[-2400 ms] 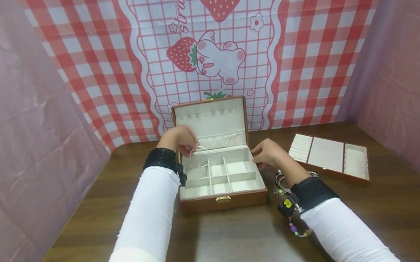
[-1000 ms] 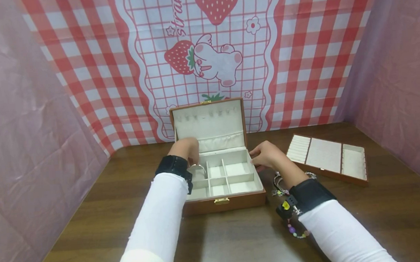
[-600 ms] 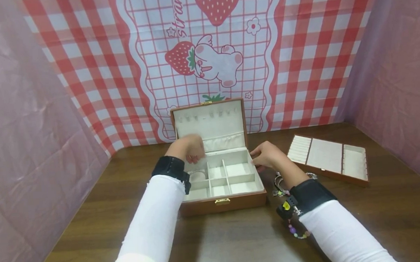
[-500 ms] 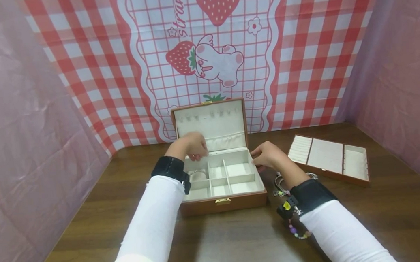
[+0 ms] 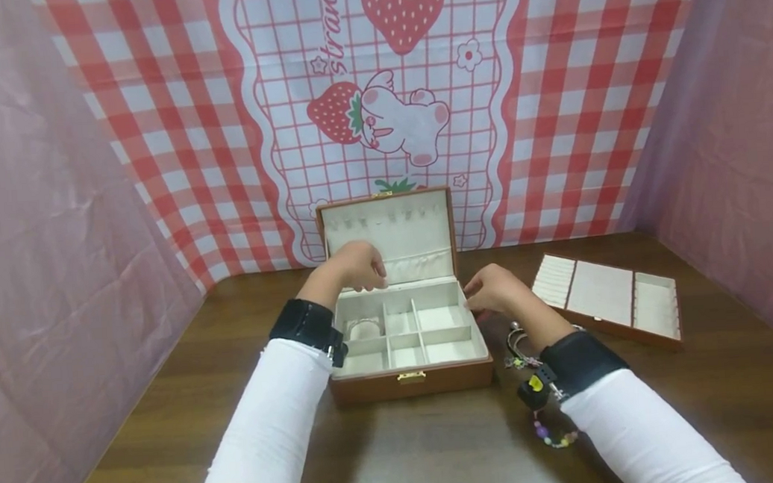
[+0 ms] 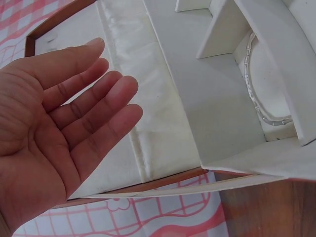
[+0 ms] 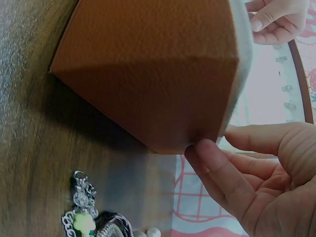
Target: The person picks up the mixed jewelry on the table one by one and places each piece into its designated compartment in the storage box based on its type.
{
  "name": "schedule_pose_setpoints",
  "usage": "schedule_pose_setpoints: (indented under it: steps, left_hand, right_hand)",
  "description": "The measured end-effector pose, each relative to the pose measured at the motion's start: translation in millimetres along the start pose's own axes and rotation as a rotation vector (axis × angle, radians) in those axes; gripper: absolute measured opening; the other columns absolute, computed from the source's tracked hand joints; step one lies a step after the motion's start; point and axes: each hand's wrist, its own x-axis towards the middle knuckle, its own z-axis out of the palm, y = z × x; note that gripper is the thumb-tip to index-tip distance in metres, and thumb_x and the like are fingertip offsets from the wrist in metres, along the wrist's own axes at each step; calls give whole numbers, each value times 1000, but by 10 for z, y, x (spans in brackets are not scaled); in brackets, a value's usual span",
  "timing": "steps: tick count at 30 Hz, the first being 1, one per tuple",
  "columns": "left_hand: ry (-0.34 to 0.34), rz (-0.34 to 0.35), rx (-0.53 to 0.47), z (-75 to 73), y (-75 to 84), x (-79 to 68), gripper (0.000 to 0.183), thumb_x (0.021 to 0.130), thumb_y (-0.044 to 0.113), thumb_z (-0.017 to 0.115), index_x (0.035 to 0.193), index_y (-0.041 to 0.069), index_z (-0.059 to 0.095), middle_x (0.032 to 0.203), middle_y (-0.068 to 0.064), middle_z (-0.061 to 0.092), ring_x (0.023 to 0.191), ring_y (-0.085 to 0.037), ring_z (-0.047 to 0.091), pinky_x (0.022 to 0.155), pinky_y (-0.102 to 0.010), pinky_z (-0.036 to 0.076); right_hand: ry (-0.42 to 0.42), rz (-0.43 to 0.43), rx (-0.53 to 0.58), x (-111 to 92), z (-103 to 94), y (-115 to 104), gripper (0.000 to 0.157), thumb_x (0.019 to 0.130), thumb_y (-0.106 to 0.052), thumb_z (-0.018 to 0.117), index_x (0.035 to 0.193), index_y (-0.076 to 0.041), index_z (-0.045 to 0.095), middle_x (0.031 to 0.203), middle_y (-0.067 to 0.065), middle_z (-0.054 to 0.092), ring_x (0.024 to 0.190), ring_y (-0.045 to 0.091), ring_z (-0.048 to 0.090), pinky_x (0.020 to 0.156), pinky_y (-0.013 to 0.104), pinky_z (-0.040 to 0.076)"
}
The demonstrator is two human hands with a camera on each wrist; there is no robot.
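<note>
A brown jewelry box point(image 5: 370, 389) stands with its lid up, its cream inside split into several compartments. In the back left compartment lies a silver bangle point(image 6: 250, 84), its near part seen in the left wrist view. My left hand point(image 5: 360, 266) hovers over the box's back edge before the lid. Its palm shows in the left wrist view, holding nothing, with fingers point(image 6: 106, 111) loosely bent. At the box's right wall, my right hand point(image 5: 495, 291) pinches the rim: the thumb point(image 7: 252, 136) is at the top edge and the fingertips press the brown outside.
A flat cream tray point(image 5: 598, 289) with a ring-roll section lies on the table to the right. Between tray and box are charm bracelets point(image 5: 519, 353), partly hidden by the right forearm, and a colorful beaded bracelet point(image 5: 543, 432). A checked strawberry cloth point(image 5: 217, 133) hangs behind.
My left hand has lowered the silver bangle into the back left compartment, let go of it and lifted away toward the lid. My right hand has stayed at the box's right wall.
</note>
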Motion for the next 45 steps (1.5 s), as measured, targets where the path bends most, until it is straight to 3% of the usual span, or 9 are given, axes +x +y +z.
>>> schedule_pose_setpoints:
  steps: [6, 9, 18, 25, 38, 45]
  left_hand:
    - [51, 48, 18, -16, 34, -86, 12, 87, 18, 73, 91, 7, 73, 75, -3, 68, 68, -16, 65, 65, -28, 54]
    - [81, 88, 37, -10, 51, -126, 13, 87, 21, 73, 89, 8, 74, 74, -1, 68, 68, -15, 64, 69, -30, 53]
    - [147, 157, 70, 47, 63, -240, 14, 87, 23, 74, 88, 9, 75, 83, 0, 68, 83, -17, 61, 80, -34, 51]
    - [165, 201, -31, 142, 68, -360, 13, 87, 21, 74, 89, 9, 75, 82, 1, 69, 82, -15, 62, 78, -32, 52]
    - [207, 243, -167, 381, 90, -516, 11, 88, 19, 73, 91, 9, 73, 78, 4, 68, 70, -9, 62, 67, -26, 52]
    - [242, 270, -212, 437, 146, -641, 11, 88, 19, 73, 92, 9, 74, 80, 4, 69, 73, -9, 61, 68, -27, 51]
  right_hand:
    - [-48, -59, -15, -66, -61, -3, 36, 83, 3, 68, 115, 18, 59, 75, 15, 66, 59, 19, 65, 63, 38, 58]
    - [-64, -93, -32, -107, -90, 6, 34, 84, 2, 68, 114, 16, 60, 70, 10, 63, 57, 16, 60, 59, 36, 57]
    - [-61, -170, -94, -252, -164, 44, 29, 84, -5, 70, 110, 8, 66, 80, 9, 67, 67, 23, 65, 60, 37, 57]
    - [-68, -244, 12, -404, -238, 113, 31, 84, -3, 70, 111, 12, 64, 86, 10, 69, 74, 23, 67, 65, 37, 58]
    - [-52, -219, 61, -582, -342, 211, 33, 88, -7, 69, 114, 11, 62, 91, 11, 68, 83, 29, 67, 72, 39, 58]
    - [-69, -236, 55, -639, -394, 244, 33, 89, -7, 70, 114, 13, 61, 92, 12, 68, 81, 26, 67, 70, 37, 58]
